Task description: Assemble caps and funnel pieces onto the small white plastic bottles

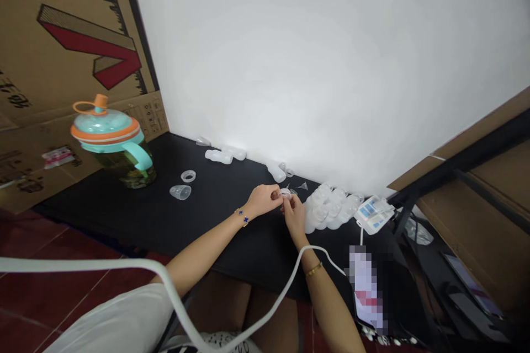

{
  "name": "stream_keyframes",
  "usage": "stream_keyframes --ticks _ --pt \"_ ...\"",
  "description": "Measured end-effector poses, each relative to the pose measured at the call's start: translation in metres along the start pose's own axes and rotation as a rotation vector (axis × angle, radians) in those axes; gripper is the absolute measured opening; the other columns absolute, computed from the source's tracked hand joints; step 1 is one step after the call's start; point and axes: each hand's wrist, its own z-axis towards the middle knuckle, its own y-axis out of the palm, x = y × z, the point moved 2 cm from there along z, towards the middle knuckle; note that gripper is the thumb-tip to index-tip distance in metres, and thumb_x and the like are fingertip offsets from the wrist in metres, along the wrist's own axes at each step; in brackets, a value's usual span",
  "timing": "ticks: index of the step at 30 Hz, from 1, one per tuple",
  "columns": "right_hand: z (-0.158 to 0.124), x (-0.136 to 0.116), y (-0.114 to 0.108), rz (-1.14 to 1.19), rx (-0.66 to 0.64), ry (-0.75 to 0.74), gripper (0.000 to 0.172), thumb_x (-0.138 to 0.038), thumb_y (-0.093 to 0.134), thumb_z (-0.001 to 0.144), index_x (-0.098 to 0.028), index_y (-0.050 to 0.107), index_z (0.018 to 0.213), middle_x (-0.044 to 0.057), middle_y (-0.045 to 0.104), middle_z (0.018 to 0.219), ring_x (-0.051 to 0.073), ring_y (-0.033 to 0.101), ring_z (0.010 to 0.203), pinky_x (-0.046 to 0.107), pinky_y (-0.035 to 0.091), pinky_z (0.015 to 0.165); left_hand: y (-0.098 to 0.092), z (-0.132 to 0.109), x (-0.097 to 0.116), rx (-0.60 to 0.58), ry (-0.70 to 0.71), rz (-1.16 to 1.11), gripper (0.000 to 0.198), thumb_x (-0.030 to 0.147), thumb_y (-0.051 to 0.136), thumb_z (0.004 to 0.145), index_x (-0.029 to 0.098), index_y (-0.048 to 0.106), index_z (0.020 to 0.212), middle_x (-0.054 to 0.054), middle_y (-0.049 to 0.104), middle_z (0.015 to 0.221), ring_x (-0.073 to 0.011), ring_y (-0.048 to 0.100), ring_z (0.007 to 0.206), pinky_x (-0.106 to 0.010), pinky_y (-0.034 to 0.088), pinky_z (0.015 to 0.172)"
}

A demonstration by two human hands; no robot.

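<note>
From the head view, we pinch a small whitish collar ring [285, 193] between the nearly closed fingers of our left hand [264, 200] and right hand [294, 215], above the black desk [178, 234]. Just right of our fingers stands a cluster of translucent bottles [327, 210]; just beyond them lies a single bottle [276, 171]. Well to their left are a loose ring [188, 171] and a clear cap [179, 193], with an orange-and-teal jug [110, 146] farther left.

Left fingers [275, 195], right fingers [292, 203] hold ring [285, 192] over table [207, 190].
</note>
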Motion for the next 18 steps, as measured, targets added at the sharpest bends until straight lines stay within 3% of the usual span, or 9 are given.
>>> stream_keyframes --ticks 18 --pt "-0.0006 -0.0046 -0.0006 0.024 -0.029 0.020 0.032 -0.054 0.056 0.088 -0.024 0.062 0.081 -0.002 0.058 0.063 0.018 0.056 0.057 0.029 0.044 0.054 0.0006 0.0010 -0.0029 0.002 -0.022 0.024 0.021 0.032 0.064 0.087 0.020 0.059 0.069 0.002 0.065 0.067 -0.0133 0.057 0.061 -0.025 0.030 0.059"
